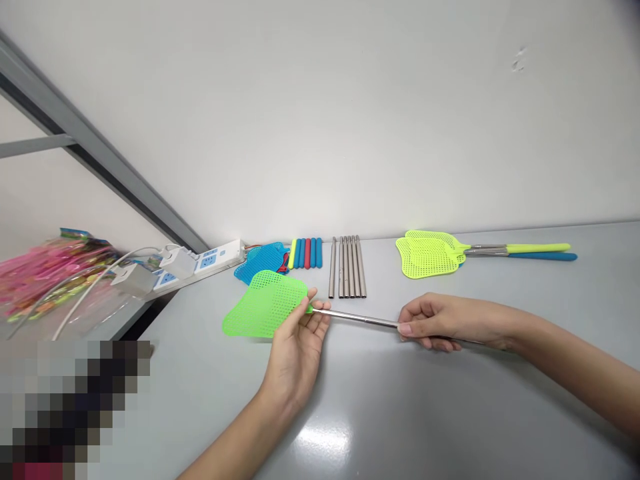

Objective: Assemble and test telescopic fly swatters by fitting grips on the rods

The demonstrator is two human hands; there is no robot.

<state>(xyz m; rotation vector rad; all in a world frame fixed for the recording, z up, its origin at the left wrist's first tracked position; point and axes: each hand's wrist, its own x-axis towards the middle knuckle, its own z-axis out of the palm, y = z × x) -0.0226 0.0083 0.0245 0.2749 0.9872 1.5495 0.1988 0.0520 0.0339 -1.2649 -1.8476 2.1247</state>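
Between my hands, above the grey table, is a green fly swatter head point(270, 305) joined to a thin metal telescopic rod point(363, 319). My left hand point(299, 347) pinches the neck where head and rod meet. Farther along the rod, my right hand point(440, 321) is closed round it, hiding part of it. Just beyond the left hand lie several loose metal rods point(353, 267) side by side, and a row of yellow, blue and red handle grips point(306, 253). Blue swatter heads point(260, 261) lie partly behind the green one.
Yellow-green swatters point(430, 255) with yellow and blue handles lie at the back right by the wall. On the left are a power strip point(200, 265) with plugs and white cables, and plastic-wrapped colourful items point(55, 273). A metal frame bar point(100, 140) slants along the left wall.
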